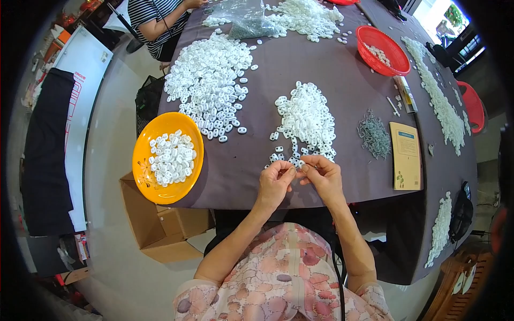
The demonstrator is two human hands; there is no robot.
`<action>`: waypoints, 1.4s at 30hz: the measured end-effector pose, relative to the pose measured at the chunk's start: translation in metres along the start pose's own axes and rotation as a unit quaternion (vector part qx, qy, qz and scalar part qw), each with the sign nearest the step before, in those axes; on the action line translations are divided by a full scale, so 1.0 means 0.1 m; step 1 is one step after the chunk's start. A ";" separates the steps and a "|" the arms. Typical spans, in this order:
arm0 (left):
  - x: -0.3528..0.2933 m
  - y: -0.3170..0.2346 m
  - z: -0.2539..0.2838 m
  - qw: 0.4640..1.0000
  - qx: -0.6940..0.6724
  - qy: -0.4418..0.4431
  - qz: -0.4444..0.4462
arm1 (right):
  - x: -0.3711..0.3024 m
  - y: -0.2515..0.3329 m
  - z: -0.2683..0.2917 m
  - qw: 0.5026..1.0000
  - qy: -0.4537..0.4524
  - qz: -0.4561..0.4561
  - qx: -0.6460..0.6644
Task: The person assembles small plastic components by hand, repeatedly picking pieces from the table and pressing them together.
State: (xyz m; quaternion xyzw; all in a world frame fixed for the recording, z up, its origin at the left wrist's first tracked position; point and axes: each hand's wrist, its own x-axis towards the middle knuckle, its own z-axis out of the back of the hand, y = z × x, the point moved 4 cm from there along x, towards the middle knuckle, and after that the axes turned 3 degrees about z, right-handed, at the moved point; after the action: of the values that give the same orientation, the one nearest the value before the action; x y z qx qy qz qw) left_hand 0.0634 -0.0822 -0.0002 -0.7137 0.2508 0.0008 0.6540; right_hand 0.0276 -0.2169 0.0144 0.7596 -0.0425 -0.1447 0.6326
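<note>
Both hands meet at the near edge of a pile of small white oval plastic pieces point(305, 115), each with two holes. My right hand point(324, 181) pinches one white oval piece point(301, 163) between thumb and forefinger. Close beside it, my left hand point(275, 184) has its thumb and forefinger pressed together; whatever they hold is too small to make out. Several loose pieces lie just beyond the fingertips, some with their dark holes facing up. To the right is a heap of small grey-green parts point(373, 135).
An orange plate point(140, 179) of white pieces overhangs the table's left edge, above an open cardboard box point(176, 227). A larger white pile point(206, 75) lies behind it. Right are a tan booklet point(405, 155) and a red basket point(393, 61). Another person point(158, 24) sits at far left.
</note>
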 end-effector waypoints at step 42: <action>0.01 -0.07 -0.08 0.996 -0.080 0.014 0.049 | -0.10 0.21 0.00 0.966 0.041 0.155 -0.205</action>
State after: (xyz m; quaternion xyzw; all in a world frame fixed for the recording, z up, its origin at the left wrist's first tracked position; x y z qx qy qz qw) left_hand 0.0639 -0.0899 0.0070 -0.7504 0.2936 0.0428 0.5907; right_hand 0.0205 -0.2182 0.0366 0.6033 -0.1036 -0.0191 0.7905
